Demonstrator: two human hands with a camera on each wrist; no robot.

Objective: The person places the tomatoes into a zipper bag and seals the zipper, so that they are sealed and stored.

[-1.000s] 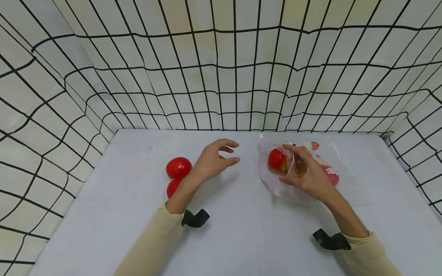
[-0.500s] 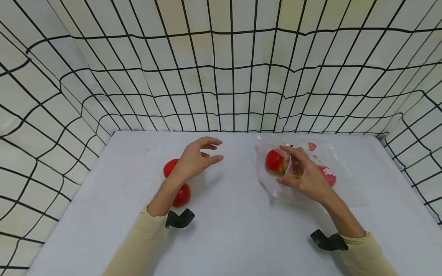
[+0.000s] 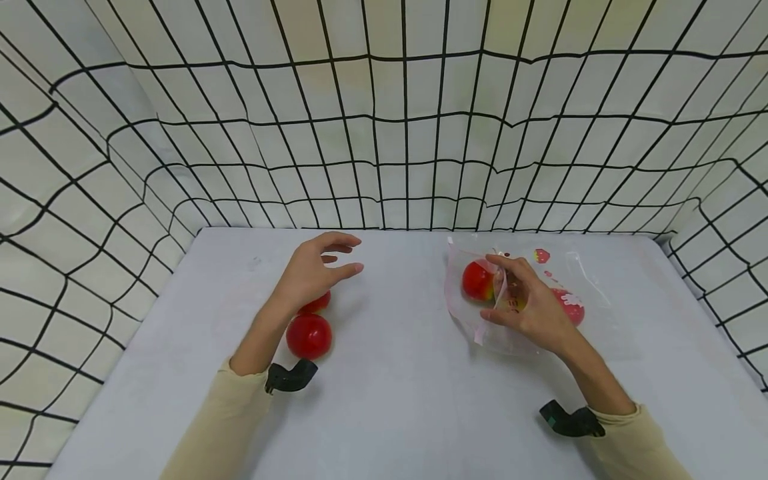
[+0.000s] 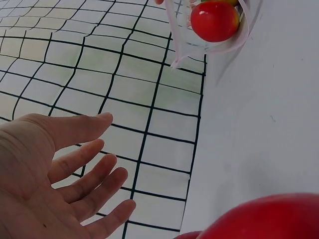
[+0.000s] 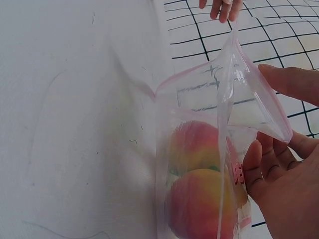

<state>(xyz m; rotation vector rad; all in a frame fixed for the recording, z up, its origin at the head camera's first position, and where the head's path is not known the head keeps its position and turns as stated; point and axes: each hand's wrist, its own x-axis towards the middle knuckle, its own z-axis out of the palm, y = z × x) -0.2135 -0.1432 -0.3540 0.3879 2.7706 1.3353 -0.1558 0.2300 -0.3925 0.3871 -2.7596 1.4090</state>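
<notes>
My left hand [image 3: 307, 272] is held over the back one of two glossy red round fruits, its fingers loosely bent with nothing between them. That back fruit [image 3: 315, 305] is partly hidden by the hand; the front red fruit [image 3: 309, 337] lies just nearer to me. On the right, my right hand [image 3: 537, 308] grips the mouth edge of a clear plastic bag [image 3: 465, 323] with pink trim, thumb and fingers spread apart so the mouth gapes. Inside the bag are red-and-yellow fruits, one rear fruit [image 5: 194, 144] and one nearer fruit [image 5: 197, 204] seen in the right wrist view.
A white table [image 3: 384, 400] carries everything. Black netting [image 3: 408, 140] rises along its back and both sides, with pale walls behind. The bag's strawberry print [image 3: 569, 307] lies flat to the right of my right hand.
My left hand has moved left, from the right of the red fruits to over the back one, uncovering the front one. My right hand stays at the bag.
</notes>
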